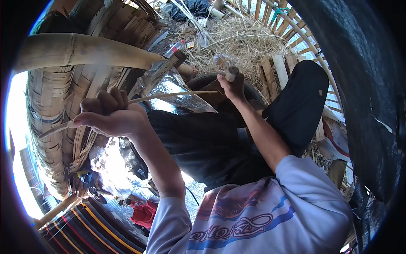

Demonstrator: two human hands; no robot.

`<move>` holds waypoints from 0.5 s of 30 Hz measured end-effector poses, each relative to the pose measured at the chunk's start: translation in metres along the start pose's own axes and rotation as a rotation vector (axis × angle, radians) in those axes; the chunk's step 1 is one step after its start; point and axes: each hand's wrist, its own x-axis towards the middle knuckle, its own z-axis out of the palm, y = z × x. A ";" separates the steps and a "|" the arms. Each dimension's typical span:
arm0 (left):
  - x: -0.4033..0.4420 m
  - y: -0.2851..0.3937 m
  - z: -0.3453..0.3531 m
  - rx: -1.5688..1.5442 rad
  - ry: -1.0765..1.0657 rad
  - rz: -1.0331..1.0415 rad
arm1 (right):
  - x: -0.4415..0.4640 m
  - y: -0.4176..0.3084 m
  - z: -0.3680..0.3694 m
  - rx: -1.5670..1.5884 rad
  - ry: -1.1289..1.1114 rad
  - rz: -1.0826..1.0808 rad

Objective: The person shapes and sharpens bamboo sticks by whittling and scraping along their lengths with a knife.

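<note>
Left fingers (108,101) grip a strip (177,94) — right fingers (223,81), a wooden handle (231,73).

Strip (169,95) matt bamboo; handle (231,75) matt wood; pole (101,51) smooth bamboo.

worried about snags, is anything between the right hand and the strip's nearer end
Nothing visible: the thin strip reaches from the left hand nearly to the right hand, which grips a wooden handle; whether they touch is unclear.

Hard daylight blows out white past the woven wall (48,139) — shiny sheeting (171,86) glares, the dark trousers (203,148) swallow detail, softer light reaches the straw-strewn ground (253,38), and everything bows toward a rounded black rim.
</note>
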 end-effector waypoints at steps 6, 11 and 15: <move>0.000 -0.003 -0.006 0.011 -0.028 0.000 | -0.006 -0.047 -0.001 0.521 0.001 0.091; 0.004 -0.005 0.000 -0.089 -0.056 -0.013 | 0.003 -0.020 0.004 0.030 -0.061 -0.092; 0.015 -0.010 0.001 -0.066 -0.074 -0.089 | 0.002 -0.057 -0.005 0.304 -0.032 0.129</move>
